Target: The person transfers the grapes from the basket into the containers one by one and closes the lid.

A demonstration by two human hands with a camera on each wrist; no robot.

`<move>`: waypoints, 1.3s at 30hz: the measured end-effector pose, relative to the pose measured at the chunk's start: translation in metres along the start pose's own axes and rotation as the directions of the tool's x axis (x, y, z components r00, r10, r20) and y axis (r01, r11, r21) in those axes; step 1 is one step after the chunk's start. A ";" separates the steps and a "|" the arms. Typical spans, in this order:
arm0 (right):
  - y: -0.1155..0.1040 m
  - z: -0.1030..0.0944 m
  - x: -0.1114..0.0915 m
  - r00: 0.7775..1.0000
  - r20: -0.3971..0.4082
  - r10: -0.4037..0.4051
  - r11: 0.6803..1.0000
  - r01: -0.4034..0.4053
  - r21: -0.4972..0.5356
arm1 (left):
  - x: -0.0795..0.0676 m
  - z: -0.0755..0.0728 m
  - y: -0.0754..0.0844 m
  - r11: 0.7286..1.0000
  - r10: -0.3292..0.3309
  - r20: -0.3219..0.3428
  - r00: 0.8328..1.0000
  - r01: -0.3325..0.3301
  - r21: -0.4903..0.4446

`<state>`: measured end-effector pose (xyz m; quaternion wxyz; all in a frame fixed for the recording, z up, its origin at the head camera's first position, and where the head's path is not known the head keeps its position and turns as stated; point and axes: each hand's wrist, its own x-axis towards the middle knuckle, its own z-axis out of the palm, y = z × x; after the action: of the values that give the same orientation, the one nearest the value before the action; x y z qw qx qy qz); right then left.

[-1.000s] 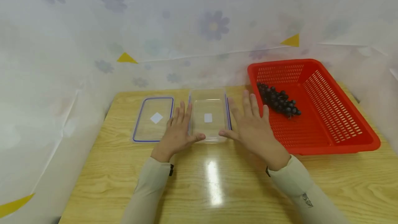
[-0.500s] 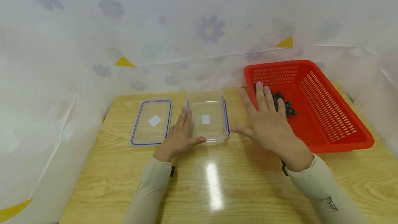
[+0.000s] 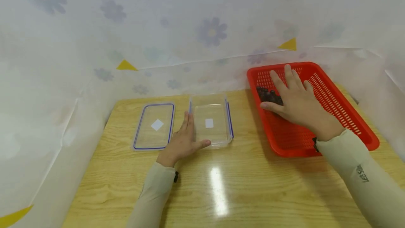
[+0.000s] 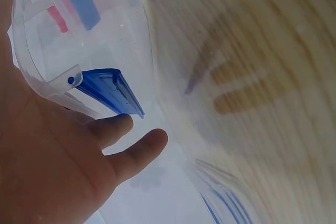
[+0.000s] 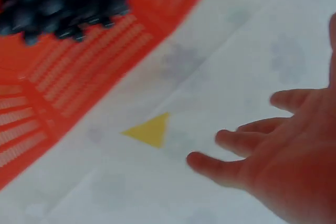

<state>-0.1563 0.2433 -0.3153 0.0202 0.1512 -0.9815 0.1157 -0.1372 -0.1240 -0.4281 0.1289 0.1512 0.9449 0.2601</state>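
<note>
My left hand lies along the left side of a clear plastic food container, thumb over its front edge and fingers straight. In the left wrist view, a blue locking flap hangs from the container beside the fingertips. My right hand hovers over the red basket with its fingers spread and nothing in it. Beneath it a bunch of dark grapes lies in the basket, partly hidden by the hand. The right wrist view shows the grapes apart from the fingers.
A clear lid with a blue seal lies flat on the wooden table, left of the container. Behind the table hangs a flowered white sheet with yellow triangles on it. The basket stands at the right, near the sheet.
My right hand has moved from the container's right side, rightward and up over the basket, and now covers part of the grapes. The left hand has stayed by the container.
</note>
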 end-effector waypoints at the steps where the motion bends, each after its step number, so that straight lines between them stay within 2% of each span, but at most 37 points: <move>1: 0.009 0.001 0.004 1.000 0.010 0.003 1.000 -0.003 0.026 | 0.000 0.000 0.000 1.000 0.000 -0.001 1.000 0.000 -0.001; 6: 0.044 0.004 0.020 0.997 0.079 0.019 0.993 -0.028 0.112 | 0.000 0.000 -0.001 1.000 -0.003 -0.003 1.000 0.003 0.004; 13: 0.068 0.015 0.035 0.978 0.206 -0.014 0.991 -0.015 0.135 | -0.001 -0.001 -0.002 1.000 -0.003 -0.006 1.000 0.003 0.001; 24: 0.088 0.054 0.050 0.934 0.357 -0.004 0.993 -0.040 0.115 | -0.002 0.001 -0.003 0.999 0.003 -0.010 1.000 -0.004 -0.033; 39: 0.105 0.070 0.055 0.902 0.432 -0.010 0.985 -0.064 0.158 | -0.004 0.003 -0.001 0.999 0.007 -0.010 1.000 -0.008 -0.051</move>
<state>-0.2403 0.3081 -0.4025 -0.2116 0.1606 -0.9504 0.1620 -0.1326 -0.1248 -0.4299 0.1272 0.1501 0.9381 0.2851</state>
